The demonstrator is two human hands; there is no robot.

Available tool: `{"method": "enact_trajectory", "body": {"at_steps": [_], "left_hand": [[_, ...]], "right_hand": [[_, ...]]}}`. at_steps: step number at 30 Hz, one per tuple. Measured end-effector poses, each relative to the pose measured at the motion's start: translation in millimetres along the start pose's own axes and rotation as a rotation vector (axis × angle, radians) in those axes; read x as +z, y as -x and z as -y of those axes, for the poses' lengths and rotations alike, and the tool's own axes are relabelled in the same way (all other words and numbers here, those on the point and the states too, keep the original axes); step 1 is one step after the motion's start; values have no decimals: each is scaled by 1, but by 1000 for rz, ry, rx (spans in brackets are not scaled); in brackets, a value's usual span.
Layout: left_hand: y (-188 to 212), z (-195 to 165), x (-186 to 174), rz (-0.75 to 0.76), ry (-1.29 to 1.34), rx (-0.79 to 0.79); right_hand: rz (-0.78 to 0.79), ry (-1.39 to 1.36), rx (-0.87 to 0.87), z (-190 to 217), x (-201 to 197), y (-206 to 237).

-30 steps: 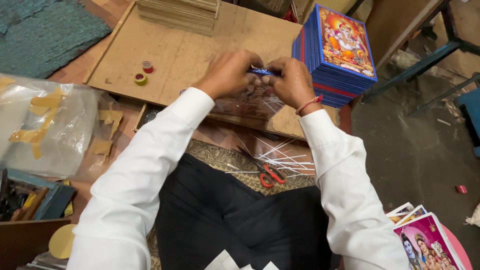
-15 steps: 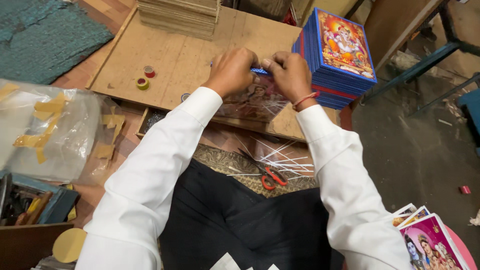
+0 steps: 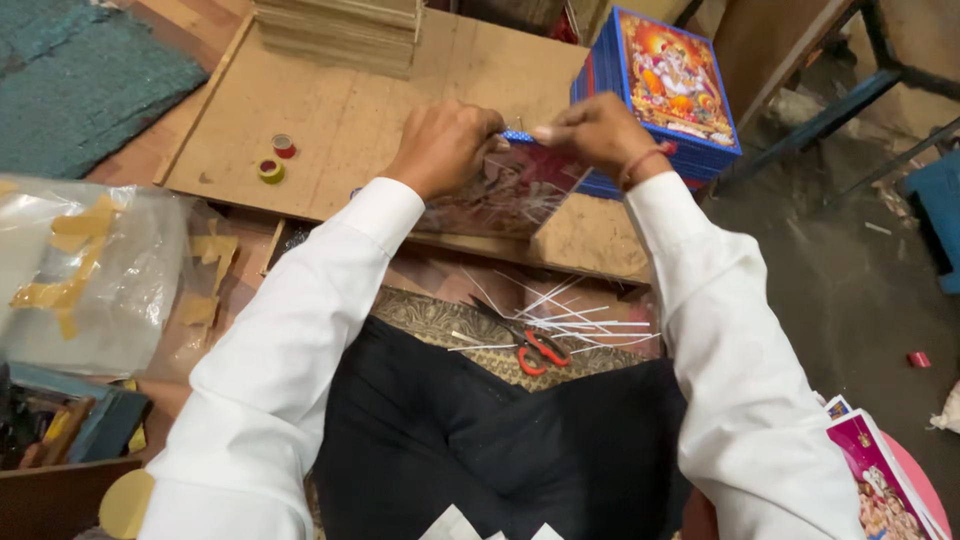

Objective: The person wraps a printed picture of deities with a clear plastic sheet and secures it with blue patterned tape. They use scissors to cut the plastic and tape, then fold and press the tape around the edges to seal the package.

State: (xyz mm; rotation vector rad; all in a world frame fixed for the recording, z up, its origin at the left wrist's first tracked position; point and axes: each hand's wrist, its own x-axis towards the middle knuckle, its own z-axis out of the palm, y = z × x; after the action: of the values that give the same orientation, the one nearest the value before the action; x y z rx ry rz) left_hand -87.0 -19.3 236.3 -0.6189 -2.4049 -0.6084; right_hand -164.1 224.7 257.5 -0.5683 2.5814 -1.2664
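— What is going on at the worktop (image 3: 330, 120) right now?

— The person in white sleeves is leaning over the big plywood board and working on a picture panel wrapped in clear film (image 3: 505, 195), which is lying at the board's near edge. I judge the wrapping is being closed along the panel's far edge.

— And the hands?

— The left hand (image 3: 445, 145) is curling shut, pinching the panel's top edge. The right hand (image 3: 595, 130) is closing on that same edge just beside it, fingers pressing down.

— What is needed next, would you say?

— Probably keeping the film taut while sealing it.

— Anything else around?

— A stack of blue-edged framed pictures (image 3: 665, 90) is standing just beyond the right hand. A plastic bag (image 3: 90, 280) is sitting at the left, red-handled scissors (image 3: 535, 345) among thin white strips near the lap, and two small tape rolls (image 3: 277, 158) on the board.
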Motion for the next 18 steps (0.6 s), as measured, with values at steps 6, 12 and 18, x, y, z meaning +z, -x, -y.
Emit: {"method": "enact_trajectory", "body": {"at_steps": [6, 12, 18], "left_hand": [[7, 7, 9, -47, -101, 127], [32, 25, -10, -211, -346, 175], [41, 35, -21, -90, -2, -155]], "right_hand": [[-112, -116, -47, -32, -1, 17], [-216, -17, -255, -45, 6, 33], [-238, 207, -374, -43, 0, 46]]}}
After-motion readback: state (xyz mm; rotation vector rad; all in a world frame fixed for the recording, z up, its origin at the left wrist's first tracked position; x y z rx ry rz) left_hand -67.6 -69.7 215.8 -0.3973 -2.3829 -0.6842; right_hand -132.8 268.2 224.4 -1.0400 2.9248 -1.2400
